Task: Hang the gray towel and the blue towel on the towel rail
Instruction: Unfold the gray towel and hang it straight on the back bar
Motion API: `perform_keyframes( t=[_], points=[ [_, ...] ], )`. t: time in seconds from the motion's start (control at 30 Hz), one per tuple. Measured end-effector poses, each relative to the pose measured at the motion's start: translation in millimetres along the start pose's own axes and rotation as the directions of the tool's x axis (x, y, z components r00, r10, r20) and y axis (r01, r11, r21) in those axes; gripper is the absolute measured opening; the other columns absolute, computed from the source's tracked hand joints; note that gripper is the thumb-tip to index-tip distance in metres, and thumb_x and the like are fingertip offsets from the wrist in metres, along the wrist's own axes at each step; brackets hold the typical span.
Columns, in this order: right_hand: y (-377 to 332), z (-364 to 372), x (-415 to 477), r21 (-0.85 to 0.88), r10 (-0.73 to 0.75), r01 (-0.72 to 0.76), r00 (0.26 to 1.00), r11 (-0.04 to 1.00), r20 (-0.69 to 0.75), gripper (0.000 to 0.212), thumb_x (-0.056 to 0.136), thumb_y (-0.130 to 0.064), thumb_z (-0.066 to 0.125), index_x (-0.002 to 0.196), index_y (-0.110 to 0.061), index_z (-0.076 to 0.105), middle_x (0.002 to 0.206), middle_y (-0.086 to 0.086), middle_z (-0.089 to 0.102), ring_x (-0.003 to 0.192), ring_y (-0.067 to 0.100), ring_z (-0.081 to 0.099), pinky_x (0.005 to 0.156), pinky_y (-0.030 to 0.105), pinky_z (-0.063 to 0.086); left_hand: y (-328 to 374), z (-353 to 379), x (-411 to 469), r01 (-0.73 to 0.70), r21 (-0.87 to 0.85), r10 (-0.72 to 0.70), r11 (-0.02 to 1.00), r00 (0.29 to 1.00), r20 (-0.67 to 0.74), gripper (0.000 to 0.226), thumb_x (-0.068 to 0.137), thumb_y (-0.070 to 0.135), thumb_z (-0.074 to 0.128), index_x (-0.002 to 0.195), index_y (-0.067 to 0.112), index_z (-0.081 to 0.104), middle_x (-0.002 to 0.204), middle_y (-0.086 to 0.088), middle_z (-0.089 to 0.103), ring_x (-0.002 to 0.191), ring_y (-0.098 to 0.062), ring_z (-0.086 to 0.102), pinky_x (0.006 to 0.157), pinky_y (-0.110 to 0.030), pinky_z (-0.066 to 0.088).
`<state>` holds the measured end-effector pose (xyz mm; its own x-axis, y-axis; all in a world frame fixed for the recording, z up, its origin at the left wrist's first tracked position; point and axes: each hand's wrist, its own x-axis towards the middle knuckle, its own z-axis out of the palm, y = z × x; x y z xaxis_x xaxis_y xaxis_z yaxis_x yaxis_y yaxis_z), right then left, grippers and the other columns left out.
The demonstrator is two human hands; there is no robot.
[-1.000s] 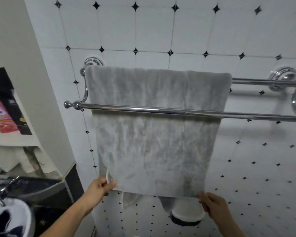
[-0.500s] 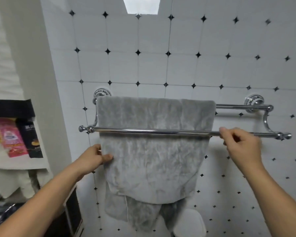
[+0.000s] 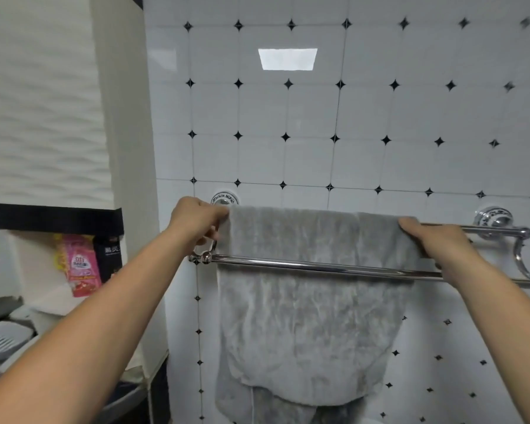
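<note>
My two forearms enter from the bottom corners of the frame and reach up toward the middle. Past them, the front bar of the towel rail (image 3: pixel 318 267) runs across the centre, from its knob at centre left to the right edge. The gray towel (image 3: pixel 306 316) hangs behind this front bar, draped over the rear bar, its doubled layers falling to the bottom centre of the frame.

My left hand (image 3: pixel 196 221) sits at the towel's upper left corner, fingers closed and pinching the cloth edge just beside the left wall mount (image 3: pixel 224 198). My right hand (image 3: pixel 435 240) sits at the towel's upper right corner, fingers curled over the top fold where it crosses the rear bar; I cannot tell whether it grips cloth alone or cloth and bar together. The towel spans the whole gap between the hands.

Right of that hand, bare rear bar runs to the right wall mount (image 3: pixel 493 217). At the left edge, a pink packet (image 3: pixel 81 264) stands on a shelf. Farthest back, the white tiled wall (image 3: pixel 380 117) with black diamonds fills the upper frame.
</note>
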<state>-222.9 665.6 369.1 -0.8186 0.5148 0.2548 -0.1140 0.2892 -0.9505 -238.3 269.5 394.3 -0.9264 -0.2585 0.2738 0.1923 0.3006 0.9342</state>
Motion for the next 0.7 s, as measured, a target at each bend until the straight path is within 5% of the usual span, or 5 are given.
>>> perform_keyframes(
  t=[0.13,0.27,0.33,0.47,0.7],
  points=[
    [-1,-6,-2,0.078,0.003,-0.006,0.999,0.997,0.041,0.028,0.074,-0.040,0.080,0.072,-0.014,0.069,0.071,-0.006,0.068,0.059,0.011,0.058,0.053,0.025,0.036,-4,14,4,0.136,-0.119,-0.138,0.984,0.990,-0.014,0.027,0.075,0.020,0.078,0.083,0.000,0.062,0.062,-0.014,0.064,0.028,-0.014,0.047,0.033,-0.012,0.026],
    [-6,-10,-2,0.040,-0.024,0.021,0.997,0.999,0.069,0.030,0.078,-0.036,0.078,0.064,-0.013,0.065,0.054,-0.005,0.061,0.050,0.011,0.052,0.046,0.022,0.034,-4,24,9,0.151,-0.185,-0.160,0.971,0.987,-0.033,0.038,0.072,0.001,0.079,0.058,0.012,0.045,0.045,-0.002,0.046,0.021,-0.009,0.036,0.032,-0.009,0.022],
    [-7,-14,-1,0.033,-0.020,0.017,0.996,0.999,0.090,0.027,0.078,-0.034,0.078,0.067,-0.013,0.067,0.059,-0.002,0.061,0.055,0.014,0.050,0.050,0.024,0.035,-4,25,9,0.150,-0.194,-0.157,0.969,0.987,-0.022,0.043,0.070,-0.004,0.078,0.055,0.012,0.042,0.039,0.001,0.045,0.021,-0.009,0.036,0.031,-0.009,0.023],
    [-7,-20,-2,0.056,0.037,-0.044,0.992,0.997,0.120,0.024,0.075,-0.035,0.081,0.075,-0.013,0.069,0.068,-0.001,0.069,0.061,0.016,0.061,0.058,0.027,0.047,-2,31,1,0.173,-0.242,-0.182,0.955,0.983,-0.014,0.027,0.074,0.004,0.079,0.091,0.004,0.058,0.068,-0.008,0.064,0.026,-0.010,0.053,0.030,-0.009,0.027],
    [-4,-23,0,0.023,0.066,-0.069,0.993,0.997,0.096,0.021,0.079,-0.031,0.076,0.087,-0.014,0.067,0.082,0.002,0.068,0.069,0.018,0.060,0.059,0.029,0.044,-12,27,8,0.242,-0.265,-0.236,0.933,0.970,0.055,0.036,0.072,0.004,0.080,0.066,0.017,0.047,0.039,0.006,0.049,0.026,-0.003,0.037,0.033,-0.009,0.021]
  ],
)
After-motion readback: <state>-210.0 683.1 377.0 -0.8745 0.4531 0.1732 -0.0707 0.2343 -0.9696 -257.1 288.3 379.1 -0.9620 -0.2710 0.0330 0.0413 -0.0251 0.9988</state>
